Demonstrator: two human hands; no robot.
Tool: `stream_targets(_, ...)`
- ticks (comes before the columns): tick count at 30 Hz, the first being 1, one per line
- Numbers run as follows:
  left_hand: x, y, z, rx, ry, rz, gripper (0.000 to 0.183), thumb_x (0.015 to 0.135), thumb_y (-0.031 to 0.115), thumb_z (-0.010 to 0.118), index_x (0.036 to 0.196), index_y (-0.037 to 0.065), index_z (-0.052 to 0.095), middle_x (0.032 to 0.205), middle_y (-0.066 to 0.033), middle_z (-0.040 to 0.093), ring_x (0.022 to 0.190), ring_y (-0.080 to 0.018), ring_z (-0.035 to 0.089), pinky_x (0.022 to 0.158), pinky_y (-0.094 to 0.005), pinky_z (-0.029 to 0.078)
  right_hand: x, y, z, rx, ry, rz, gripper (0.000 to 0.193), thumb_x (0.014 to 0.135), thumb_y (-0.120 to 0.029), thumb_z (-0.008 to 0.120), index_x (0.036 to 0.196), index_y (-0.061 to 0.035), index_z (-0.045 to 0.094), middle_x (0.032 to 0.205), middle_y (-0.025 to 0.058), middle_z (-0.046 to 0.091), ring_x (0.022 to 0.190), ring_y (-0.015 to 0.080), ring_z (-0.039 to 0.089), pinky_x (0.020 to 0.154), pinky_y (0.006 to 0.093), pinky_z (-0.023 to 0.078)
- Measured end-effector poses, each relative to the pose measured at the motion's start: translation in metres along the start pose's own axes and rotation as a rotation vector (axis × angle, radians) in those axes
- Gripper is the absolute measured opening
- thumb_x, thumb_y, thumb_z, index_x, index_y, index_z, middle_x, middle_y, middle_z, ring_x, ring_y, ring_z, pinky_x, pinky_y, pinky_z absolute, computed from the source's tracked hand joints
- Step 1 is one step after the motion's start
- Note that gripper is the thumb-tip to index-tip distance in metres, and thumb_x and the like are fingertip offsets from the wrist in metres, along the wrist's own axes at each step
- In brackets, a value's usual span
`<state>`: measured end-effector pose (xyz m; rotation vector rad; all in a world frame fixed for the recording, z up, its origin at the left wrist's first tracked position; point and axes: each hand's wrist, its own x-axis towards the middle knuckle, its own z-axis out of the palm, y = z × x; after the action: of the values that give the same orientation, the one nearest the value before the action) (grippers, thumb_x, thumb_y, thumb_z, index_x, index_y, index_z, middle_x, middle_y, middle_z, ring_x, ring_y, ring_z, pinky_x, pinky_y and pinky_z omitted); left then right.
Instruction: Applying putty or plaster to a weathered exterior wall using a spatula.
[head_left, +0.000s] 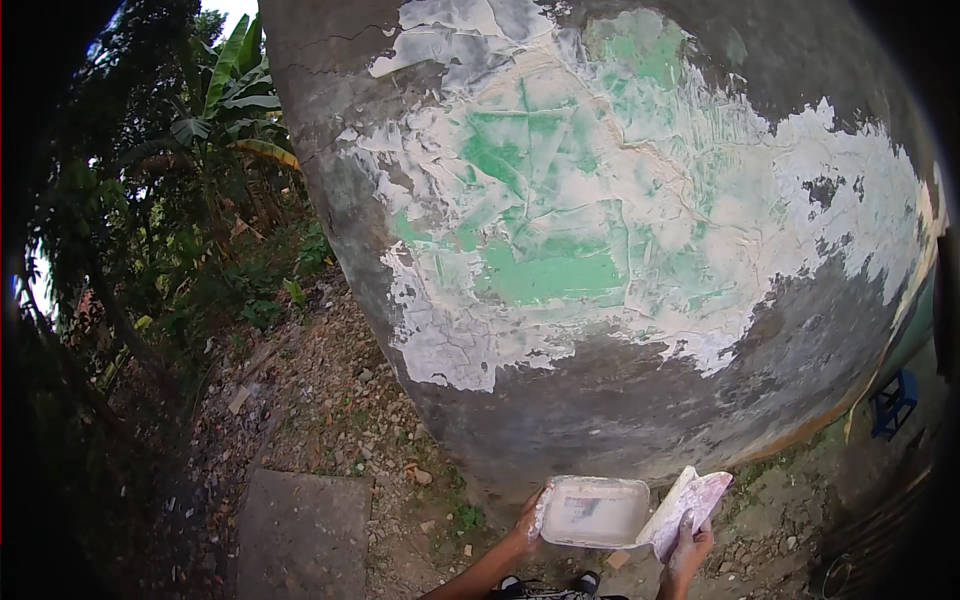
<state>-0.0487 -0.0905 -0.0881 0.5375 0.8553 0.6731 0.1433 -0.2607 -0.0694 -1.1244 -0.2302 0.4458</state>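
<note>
My left hand point(530, 518) grips the left end of a shallow rectangular tray point(597, 512), whose pale inside is smeared with residue. White paste coats the fingers at its rim. In my right hand point(690, 548) is a flat, putty-coated spreader point(687, 510), white with a pinkish face; its exact make is hidden by the coating. Its lower left edge is at the tray's right end. Both hands are low in front of a grey wall point(520, 420). Rough white putty point(450, 350) spreads over the wall around green patches point(550, 272), with ridges and cracks across it.
Stony ground point(330, 400) and a concrete slab point(302, 535) lie to the left, below banana plants point(235, 90) and dark foliage. My shoes point(587, 580) show at the lower edge. A blue plastic stool point(893, 405) stands at the far right beyond the wall.
</note>
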Motion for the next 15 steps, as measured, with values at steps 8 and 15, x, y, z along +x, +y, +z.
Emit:
stream_targets(8, 0.039, -0.098, 0.072, 0.086, -0.232, -0.104, 0.048, 0.095, 0.039, 0.052, 0.132, 0.010, 0.045, 0.122, -0.0049, 0.056, 0.110, -0.0160, 0.055, 0.092, -0.0329, 0.047, 0.035, -0.025, -0.094, -0.172, 0.128, -0.076, 0.016, 0.089, -0.003, 0.060, 0.102, 0.0050, 0.058, 0.093, 0.0067, 0.063, 0.083, 0.0115, 0.056, 0.077, 0.0260, 0.045)
stream_targets(15, 0.035, -0.149, 0.133, 0.156, -0.379, -0.163, 0.045, 0.095, 0.038, 0.053, 0.128, 0.009, 0.047, 0.120, -0.0038, 0.057, 0.106, -0.0142, 0.055, 0.089, -0.0311, 0.047, 0.035, -0.059, -0.148, -0.377, 0.090, -0.113, 0.009, 0.088, -0.003, 0.061, 0.096, 0.0015, 0.058, 0.088, 0.0016, 0.060, 0.078, 0.0071, 0.051, 0.071, 0.0226, 0.042)
